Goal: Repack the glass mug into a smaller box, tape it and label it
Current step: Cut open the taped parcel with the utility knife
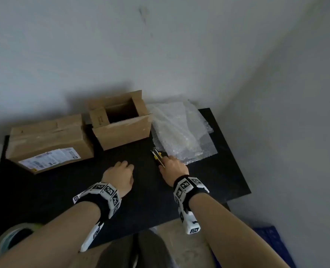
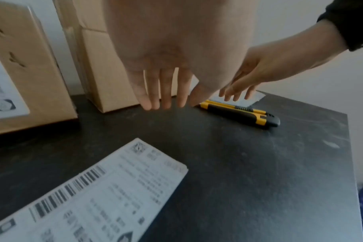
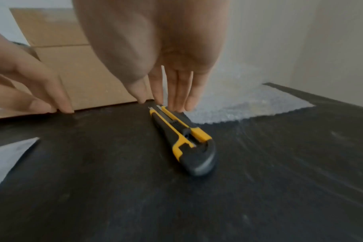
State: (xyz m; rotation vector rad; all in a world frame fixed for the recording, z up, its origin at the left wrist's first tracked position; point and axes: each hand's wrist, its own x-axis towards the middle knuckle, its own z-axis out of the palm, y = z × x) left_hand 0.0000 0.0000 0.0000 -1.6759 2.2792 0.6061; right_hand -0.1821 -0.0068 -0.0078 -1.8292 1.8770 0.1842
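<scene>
A yellow-and-black utility knife [image 1: 157,156] [image 3: 182,139] lies on the black table [image 1: 208,180], next to a sheet of bubble wrap [image 1: 181,132]. My right hand [image 1: 173,165] [image 3: 172,95] is over the knife's blade end, fingers straight, tips at or just above it. My left hand [image 1: 121,171] [image 2: 164,95] hovers open over the table, left of the knife. An open small cardboard box [image 1: 121,122] stands at the back. A larger taped box [image 1: 48,142] with a shipping label lies to its left. A loose label sheet [image 2: 93,196] lies under my left wrist. No mug is visible.
A roll of clear tape [image 1: 11,240] sits at the table's near left corner. The table stands in a corner, with walls behind and to the right. Something blue [image 1: 266,238] lies on the floor at lower right.
</scene>
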